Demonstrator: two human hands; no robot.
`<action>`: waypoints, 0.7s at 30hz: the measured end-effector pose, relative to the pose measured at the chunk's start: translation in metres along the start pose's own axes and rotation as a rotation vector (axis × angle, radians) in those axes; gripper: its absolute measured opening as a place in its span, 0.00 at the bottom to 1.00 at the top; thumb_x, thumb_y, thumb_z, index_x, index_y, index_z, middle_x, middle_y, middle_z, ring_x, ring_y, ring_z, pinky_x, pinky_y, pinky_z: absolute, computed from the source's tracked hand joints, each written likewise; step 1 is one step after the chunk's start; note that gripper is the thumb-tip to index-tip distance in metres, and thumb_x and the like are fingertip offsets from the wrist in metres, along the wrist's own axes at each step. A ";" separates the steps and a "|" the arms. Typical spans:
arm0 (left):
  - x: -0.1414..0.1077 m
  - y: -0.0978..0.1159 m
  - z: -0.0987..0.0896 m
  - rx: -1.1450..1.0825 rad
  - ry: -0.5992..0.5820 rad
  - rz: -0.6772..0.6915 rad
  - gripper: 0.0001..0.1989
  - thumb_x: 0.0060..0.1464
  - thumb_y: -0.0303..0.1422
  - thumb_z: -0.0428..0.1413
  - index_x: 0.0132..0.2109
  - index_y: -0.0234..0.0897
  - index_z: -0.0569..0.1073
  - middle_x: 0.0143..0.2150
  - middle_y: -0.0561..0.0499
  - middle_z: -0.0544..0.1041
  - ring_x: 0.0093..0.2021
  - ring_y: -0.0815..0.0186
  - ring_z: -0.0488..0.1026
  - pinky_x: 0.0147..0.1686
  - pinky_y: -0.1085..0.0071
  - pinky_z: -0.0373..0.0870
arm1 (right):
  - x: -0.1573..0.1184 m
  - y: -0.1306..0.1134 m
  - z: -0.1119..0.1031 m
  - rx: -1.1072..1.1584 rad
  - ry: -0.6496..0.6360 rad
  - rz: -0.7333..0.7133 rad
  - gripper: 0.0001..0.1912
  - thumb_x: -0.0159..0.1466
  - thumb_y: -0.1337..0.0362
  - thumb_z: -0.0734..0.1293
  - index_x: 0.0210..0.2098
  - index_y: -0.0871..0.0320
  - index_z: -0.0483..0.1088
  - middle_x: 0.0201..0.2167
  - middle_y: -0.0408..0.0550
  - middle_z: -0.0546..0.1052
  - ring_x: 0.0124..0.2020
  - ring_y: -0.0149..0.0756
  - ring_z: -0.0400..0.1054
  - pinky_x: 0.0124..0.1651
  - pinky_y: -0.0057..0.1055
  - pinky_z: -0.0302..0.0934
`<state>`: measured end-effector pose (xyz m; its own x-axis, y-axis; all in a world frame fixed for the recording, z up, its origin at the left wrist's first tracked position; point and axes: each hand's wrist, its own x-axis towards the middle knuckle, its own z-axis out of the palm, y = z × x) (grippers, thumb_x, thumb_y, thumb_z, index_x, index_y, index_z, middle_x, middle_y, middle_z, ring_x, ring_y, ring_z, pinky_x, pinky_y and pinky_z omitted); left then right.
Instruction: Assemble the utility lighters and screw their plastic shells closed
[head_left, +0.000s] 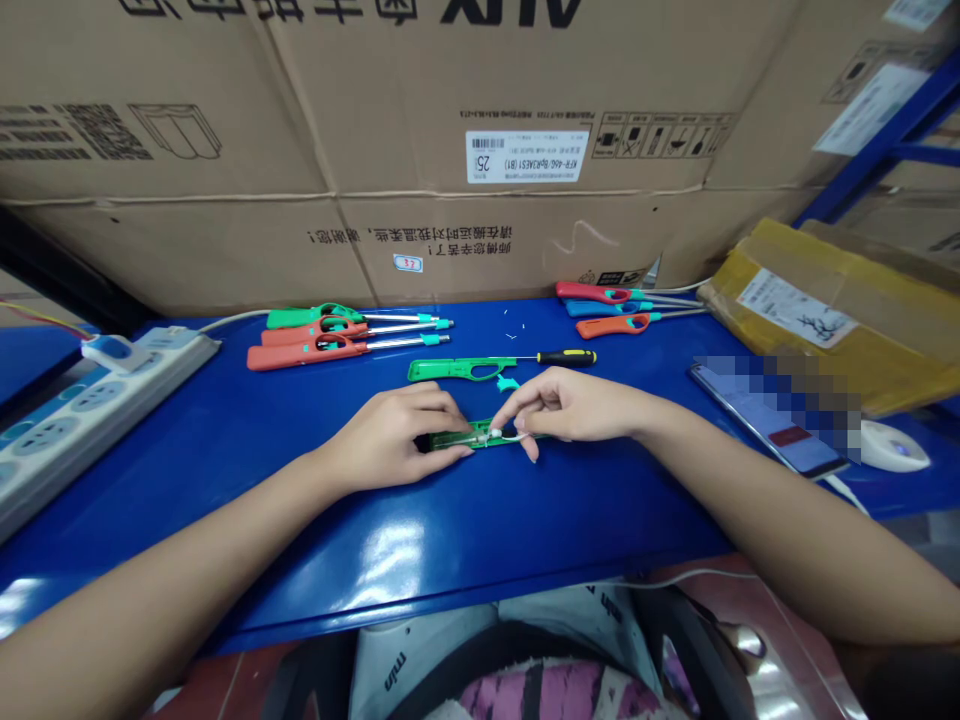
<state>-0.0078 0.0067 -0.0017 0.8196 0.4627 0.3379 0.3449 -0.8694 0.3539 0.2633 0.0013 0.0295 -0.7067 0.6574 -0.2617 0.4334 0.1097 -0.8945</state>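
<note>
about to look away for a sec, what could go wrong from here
The small white part and its thin wire at the right hand could slip out of the open green casing, since nothing visible covers them. The small teal piece lies loose just beyond the fingers, so a knuckle might knock it away. The screwdriver lies by the other green shell and may roll if bumped.

Bare forearms (247,525); grey legwear (442,640), dark "min" lettering (395,671); pink-black patterned cloth (551,690).
</note>
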 end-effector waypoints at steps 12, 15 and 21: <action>0.000 -0.001 0.001 0.006 0.015 0.007 0.08 0.64 0.35 0.60 0.46 0.38 0.82 0.42 0.48 0.82 0.43 0.62 0.79 0.44 0.67 0.75 | -0.009 -0.009 0.000 -0.065 -0.148 0.011 0.09 0.61 0.69 0.71 0.42 0.62 0.80 0.34 0.47 0.84 0.35 0.31 0.77 0.38 0.25 0.65; 0.000 -0.001 0.001 0.008 0.011 0.010 0.09 0.64 0.35 0.59 0.46 0.38 0.82 0.41 0.48 0.82 0.42 0.62 0.79 0.44 0.67 0.76 | -0.009 -0.011 0.002 -0.125 -0.148 -0.025 0.08 0.61 0.67 0.73 0.41 0.61 0.80 0.32 0.45 0.82 0.29 0.28 0.71 0.32 0.25 0.60; 0.000 0.000 0.000 0.007 0.001 0.001 0.09 0.64 0.35 0.59 0.47 0.39 0.82 0.41 0.48 0.82 0.42 0.62 0.79 0.44 0.66 0.76 | -0.005 -0.004 0.006 -0.214 -0.006 -0.165 0.06 0.63 0.64 0.74 0.39 0.59 0.81 0.32 0.43 0.81 0.24 0.26 0.58 0.29 0.27 0.51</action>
<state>-0.0077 0.0065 -0.0017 0.8194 0.4617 0.3397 0.3471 -0.8713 0.3469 0.2624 -0.0068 0.0322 -0.7805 0.6134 -0.1210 0.4198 0.3709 -0.8284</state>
